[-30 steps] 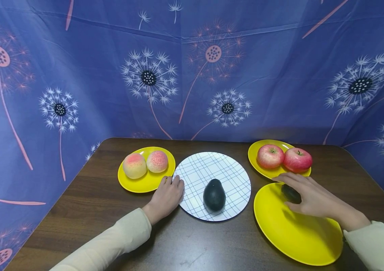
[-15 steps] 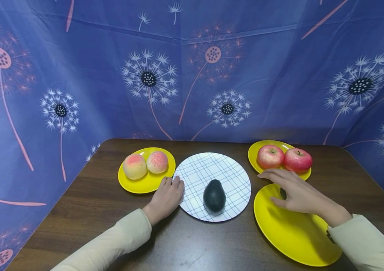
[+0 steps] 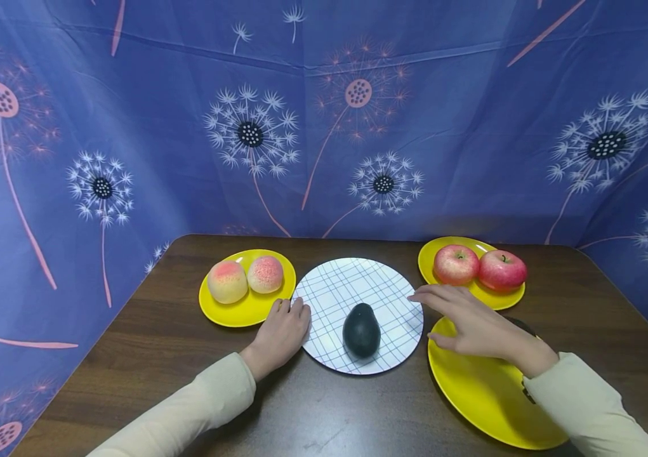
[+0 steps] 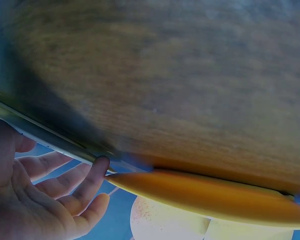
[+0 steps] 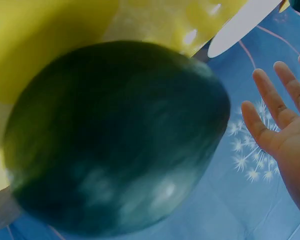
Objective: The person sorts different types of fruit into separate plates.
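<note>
My left hand [image 3: 280, 330] rests at the left rim of a white plate [image 3: 324, 282] with blue crossed lines; its fingertips touch the edge. On that plate lies a dark green avocado [image 3: 362, 331]. With fingers spread and holding nothing, my right hand [image 3: 466, 317] hovers over the upper left of a large yellow plate [image 3: 489, 400], fingertips near the white plate's right rim. A second dark avocado [image 5: 120, 140] fills much of the right wrist view; in the head view my forearm hides most of it, above the yellow plate's far side.
At the back left, a small yellow plate [image 3: 238, 314] bears two peaches [image 3: 228, 281]. Another yellow plate [image 3: 429, 259] at the back right holds two red apples [image 3: 457, 264]. A blue dandelion-print cloth [image 3: 186, 95] hangs behind the brown wooden table [image 3: 312, 419].
My right hand has moved left, away from the avocado at the yellow plate and toward the white plate. The left hand and the fruit have stayed in place.
</note>
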Demonstrator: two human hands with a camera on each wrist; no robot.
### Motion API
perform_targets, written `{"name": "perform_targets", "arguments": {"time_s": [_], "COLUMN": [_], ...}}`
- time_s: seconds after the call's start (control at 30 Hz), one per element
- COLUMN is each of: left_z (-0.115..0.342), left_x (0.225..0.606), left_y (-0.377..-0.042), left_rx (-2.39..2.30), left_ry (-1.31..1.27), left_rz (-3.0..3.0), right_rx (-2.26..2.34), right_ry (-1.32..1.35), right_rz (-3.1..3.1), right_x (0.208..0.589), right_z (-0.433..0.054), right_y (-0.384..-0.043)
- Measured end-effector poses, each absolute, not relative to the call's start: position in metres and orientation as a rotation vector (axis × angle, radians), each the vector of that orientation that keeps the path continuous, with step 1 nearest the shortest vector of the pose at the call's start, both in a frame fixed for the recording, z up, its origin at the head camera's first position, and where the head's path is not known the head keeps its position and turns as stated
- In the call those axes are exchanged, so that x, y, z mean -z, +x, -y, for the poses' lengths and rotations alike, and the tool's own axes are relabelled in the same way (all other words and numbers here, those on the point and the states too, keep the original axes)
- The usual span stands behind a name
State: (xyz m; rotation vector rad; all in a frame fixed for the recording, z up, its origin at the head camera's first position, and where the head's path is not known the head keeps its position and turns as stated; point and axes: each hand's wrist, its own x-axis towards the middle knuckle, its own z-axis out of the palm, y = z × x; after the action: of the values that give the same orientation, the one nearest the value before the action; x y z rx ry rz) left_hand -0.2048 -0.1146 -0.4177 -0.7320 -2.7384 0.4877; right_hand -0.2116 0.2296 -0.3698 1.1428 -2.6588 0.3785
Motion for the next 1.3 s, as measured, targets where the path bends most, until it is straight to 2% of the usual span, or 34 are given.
{"name": "perform_targets", "arguments": {"time_s": [0.77,1.3], "left_z": [0.114,0.114], "left_x": [0.418,0.420], "left_y": [-0.204,-0.206], "left_rx": [-0.505,-0.503], "left_ry": [-0.726,-0.730], "left_rz": [2.714,2.724], "right_rx": [-0.438,-0.321], "right_ry": [1.308,1.426], "right_rz": [2.736,2.700], "right_x": [0.373,0.375], "right_z": [-0.177,-0.154], "right_y": [-0.214,-0.215]}}
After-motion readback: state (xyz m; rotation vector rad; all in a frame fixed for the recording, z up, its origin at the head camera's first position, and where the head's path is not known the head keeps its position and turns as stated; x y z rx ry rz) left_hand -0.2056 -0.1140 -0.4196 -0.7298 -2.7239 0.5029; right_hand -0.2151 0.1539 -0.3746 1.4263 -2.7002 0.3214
